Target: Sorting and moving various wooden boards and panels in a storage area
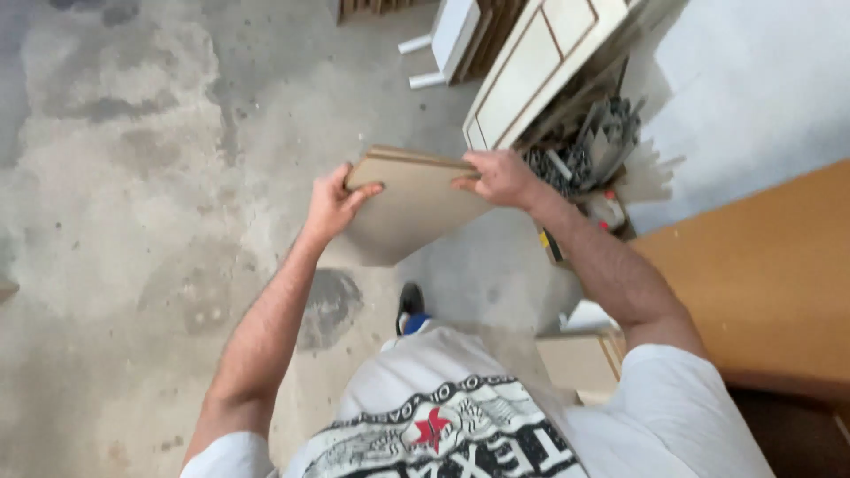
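**Two hands on a stack of thin boards, seen from above**

Head view. The person stands on a stained concrete floor (133,177) and holds a small stack of flat tan boards (412,208) out in front of the body, well clear of the ground. The left hand (332,205) clasps the stack's left edge, thumb lying on the upper face and fingers wrapped under. The right hand (500,177) is clenched over the far right corner, fingers curled across the top edge. Both grips are firmly closed on the boards; neither hand is free. The stack's long axis runs roughly from one hand to the other, tilted so that the near lower corner dips toward the floor. The boards lie between the two hands, each hand equally close to its own edge. Beyond the right hand, a pale framed cabinet panel (531,66) leans, with a heap of grey metal fittings (593,146) just beside it. A broad brown sheet (761,274) lies to the right. One dark shoe (410,301) shows below the stack.
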